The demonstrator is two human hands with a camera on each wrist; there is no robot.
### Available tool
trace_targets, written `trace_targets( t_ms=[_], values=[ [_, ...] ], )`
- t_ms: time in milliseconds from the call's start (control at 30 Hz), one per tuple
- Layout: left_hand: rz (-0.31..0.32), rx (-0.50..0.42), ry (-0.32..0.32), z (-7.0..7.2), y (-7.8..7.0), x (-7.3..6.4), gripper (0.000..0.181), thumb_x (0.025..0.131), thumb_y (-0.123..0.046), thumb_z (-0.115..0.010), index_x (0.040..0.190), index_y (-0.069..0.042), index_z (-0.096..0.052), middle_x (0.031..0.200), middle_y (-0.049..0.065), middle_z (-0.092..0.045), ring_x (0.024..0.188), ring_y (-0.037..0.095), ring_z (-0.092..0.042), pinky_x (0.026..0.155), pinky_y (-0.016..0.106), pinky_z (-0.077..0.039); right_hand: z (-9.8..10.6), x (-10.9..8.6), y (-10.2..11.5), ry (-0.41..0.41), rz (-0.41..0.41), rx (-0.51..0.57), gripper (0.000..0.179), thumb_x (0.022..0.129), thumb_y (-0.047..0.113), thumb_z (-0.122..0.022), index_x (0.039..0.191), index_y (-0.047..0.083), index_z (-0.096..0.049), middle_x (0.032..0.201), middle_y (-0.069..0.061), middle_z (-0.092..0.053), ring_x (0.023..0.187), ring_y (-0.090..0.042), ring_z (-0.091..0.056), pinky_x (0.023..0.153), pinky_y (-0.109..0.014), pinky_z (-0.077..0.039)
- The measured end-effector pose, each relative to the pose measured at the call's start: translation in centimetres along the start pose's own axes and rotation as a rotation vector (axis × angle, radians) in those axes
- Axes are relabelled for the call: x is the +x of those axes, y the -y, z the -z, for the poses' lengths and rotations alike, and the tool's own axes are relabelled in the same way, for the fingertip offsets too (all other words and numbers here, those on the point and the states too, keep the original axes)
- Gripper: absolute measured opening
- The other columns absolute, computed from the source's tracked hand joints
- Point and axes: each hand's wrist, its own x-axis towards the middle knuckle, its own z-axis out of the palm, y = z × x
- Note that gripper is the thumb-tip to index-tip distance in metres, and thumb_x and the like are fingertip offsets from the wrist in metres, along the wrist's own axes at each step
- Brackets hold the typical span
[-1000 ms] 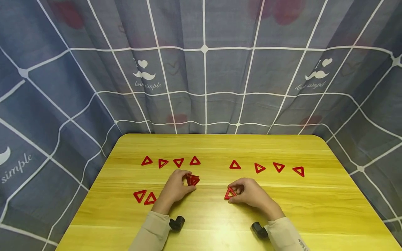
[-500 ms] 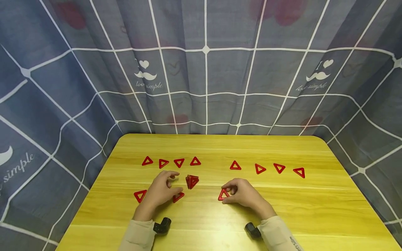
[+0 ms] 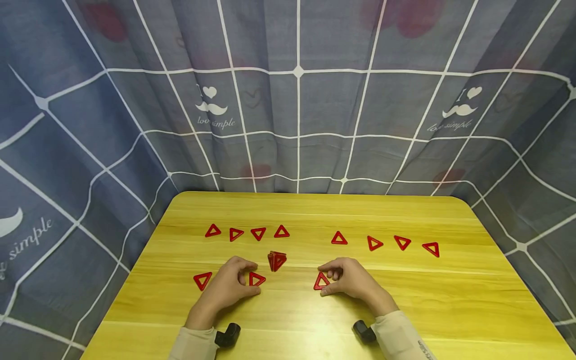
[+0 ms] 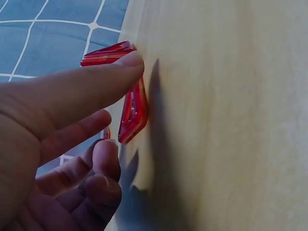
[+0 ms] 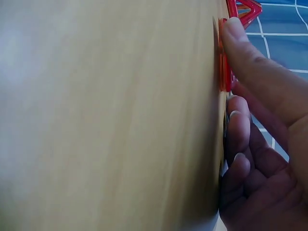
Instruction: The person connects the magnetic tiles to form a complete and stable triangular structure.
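My left hand lies on the table with thumb and forefinger spread around a flat red triangle frame. In the left wrist view the thumb overlaps that triangle, and the forefinger stops short of it. My right hand holds another red triangle frame between thumb and forefinger, flat at the table. In the right wrist view the thumb rests at the edge of this triangle. Between the hands, slightly farther back, stands a small pyramid-like cluster of joined red triangles.
Several loose red triangles lie in a row at the back left. Another row runs along the back right. One triangle lies left of my left hand. A blue-grey checked curtain hangs around the wooden table.
My left hand has let go of the cluster and drawn back left to a triangle beside it. My right hand has shifted its triangle slightly left. One left-hand triangle is now hidden by the left hand.
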Motion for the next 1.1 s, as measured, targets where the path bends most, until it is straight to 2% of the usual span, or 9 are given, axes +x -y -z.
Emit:
trace_targets(
  t_ms=[100, 267, 467, 667, 900, 1100],
  values=[
    [-0.007, 0.002, 0.01, -0.1, 0.0, 0.0, 0.049, 0.076, -0.017, -0.09, 0.12, -0.006, -0.071, 0.102, 0.003, -0.055, 0.067, 0.013, -0.048, 0.062, 0.028, -0.043, 0.2, -0.1, 0.0, 0.009, 0.0, 0.045, 0.054, 0.07, 0.019, -0.094, 0.117, 0.002, -0.074, 0.085, -0.003, -0.062, 0.075, -0.013, -0.053, 0.068, -0.026, -0.048],
    [-0.015, 0.018, 0.017, -0.2, 0.0, 0.0, 0.05, 0.077, -0.014, -0.089, 0.122, -0.003, -0.07, 0.101, 0.002, -0.056, 0.067, 0.012, -0.048, 0.062, 0.027, -0.043, 0.4, -0.3, 0.0, 0.016, -0.003, 0.095, 0.047, 0.069, 0.018, -0.094, 0.11, 0.004, -0.075, 0.085, -0.004, -0.062, 0.076, -0.014, -0.054, 0.07, -0.026, -0.049],
    [-0.048, 0.046, 0.037, -0.3, -0.1, 0.0, 0.044, 0.079, -0.013, -0.087, 0.119, -0.003, -0.072, 0.095, 0.001, -0.056, 0.068, 0.012, -0.048, 0.061, 0.027, -0.043, 0.5, -0.2, -0.1, 0.01, -0.004, 0.079, 0.041, 0.071, 0.016, -0.093, 0.107, 0.006, -0.076, 0.085, -0.004, -0.062, 0.077, -0.014, -0.054, 0.07, -0.025, -0.049],
    [-0.099, 0.0, 0.063, -0.8, -0.8, 0.1, 0.032, 0.08, -0.015, -0.086, 0.109, -0.007, -0.076, 0.095, 0.001, -0.056, 0.069, 0.011, -0.051, 0.061, 0.027, -0.046, 0.3, -0.2, -0.1, 0.004, -0.012, 0.077, 0.038, 0.072, 0.017, -0.092, 0.106, 0.008, -0.078, 0.084, -0.004, -0.062, 0.076, -0.015, -0.054, 0.068, -0.025, -0.048],
    [-0.203, -0.099, 0.122, -2.5, -2.8, 0.7, 0.031, 0.08, -0.023, -0.088, 0.106, -0.011, -0.076, 0.086, 0.0, -0.059, 0.07, 0.011, -0.055, 0.062, 0.026, -0.049, 0.0, -0.2, 0.2, -0.005, -0.008, 0.053, 0.036, 0.073, 0.018, -0.092, 0.105, 0.009, -0.078, 0.081, -0.002, -0.061, 0.073, -0.012, -0.052, 0.067, -0.025, -0.047],
    [-0.252, -0.143, 0.142, -4.4, -3.8, 1.7, 0.034, 0.08, -0.021, -0.088, 0.108, -0.007, -0.075, 0.089, -0.001, -0.061, 0.072, 0.01, -0.058, 0.064, 0.026, -0.051, -0.2, -0.1, 0.6, 0.008, 0.014, -0.003, 0.036, 0.074, 0.023, -0.092, 0.105, 0.012, -0.08, 0.083, -0.001, -0.062, 0.075, -0.013, -0.052, 0.067, -0.027, -0.046]
  ],
)
